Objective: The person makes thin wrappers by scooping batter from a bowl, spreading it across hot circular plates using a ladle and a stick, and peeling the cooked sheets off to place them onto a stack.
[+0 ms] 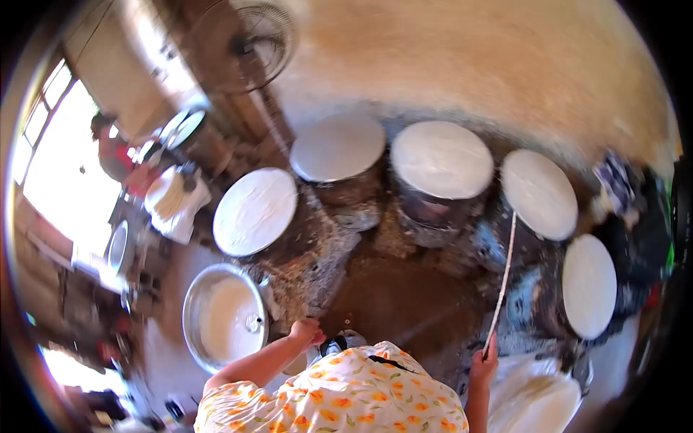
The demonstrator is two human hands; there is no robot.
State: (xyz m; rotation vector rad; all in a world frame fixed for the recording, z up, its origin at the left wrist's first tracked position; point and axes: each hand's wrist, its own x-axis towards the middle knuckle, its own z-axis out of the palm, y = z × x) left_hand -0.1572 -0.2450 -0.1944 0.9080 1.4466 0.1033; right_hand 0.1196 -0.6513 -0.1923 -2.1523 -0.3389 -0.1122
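Note:
My right hand [484, 362] is closed around the lower end of a long thin stick [503, 281]. The stick slants upward, and its tip meets the near edge of a round white-topped griddle [540, 195] on a drum-like stove. My left hand [307, 331] is closed in front of my body; whether anything is in it is hidden. Left of that hand stands a wide metal basin [188, 325] with creamy white liquid [220, 321] inside. A small shiny object [253, 322] lies at the basin's right side.
More round white tops [442, 159] on sooty drums curve around me. A pale cloth-like heap [538, 397] lies at lower right. A fan [263, 45] stands at the back left. Another person [118, 153] is near the bright window. Dark cloths [635, 209] are piled at right.

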